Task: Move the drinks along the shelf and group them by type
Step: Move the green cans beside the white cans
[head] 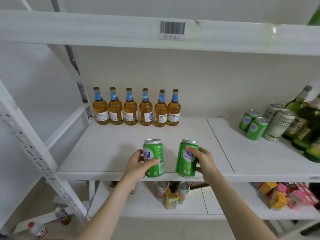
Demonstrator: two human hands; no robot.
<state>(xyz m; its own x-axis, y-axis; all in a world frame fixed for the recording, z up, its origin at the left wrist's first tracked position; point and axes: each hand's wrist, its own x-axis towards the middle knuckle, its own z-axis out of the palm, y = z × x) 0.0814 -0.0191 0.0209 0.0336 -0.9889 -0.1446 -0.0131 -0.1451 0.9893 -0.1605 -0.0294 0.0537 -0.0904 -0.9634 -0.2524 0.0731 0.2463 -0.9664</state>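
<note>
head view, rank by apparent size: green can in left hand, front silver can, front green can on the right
1. green can in left hand, nearest camera
2. silver can
3. green can on the right

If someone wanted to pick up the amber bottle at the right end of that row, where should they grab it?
Grip the wide body of the rightmost amber bottle, below the blue neck label, coming from the front and right. It stands upright; its left side crowds the neighbouring bottle, while the shelf to its right is bare, so fingers probably fit there.
</note>
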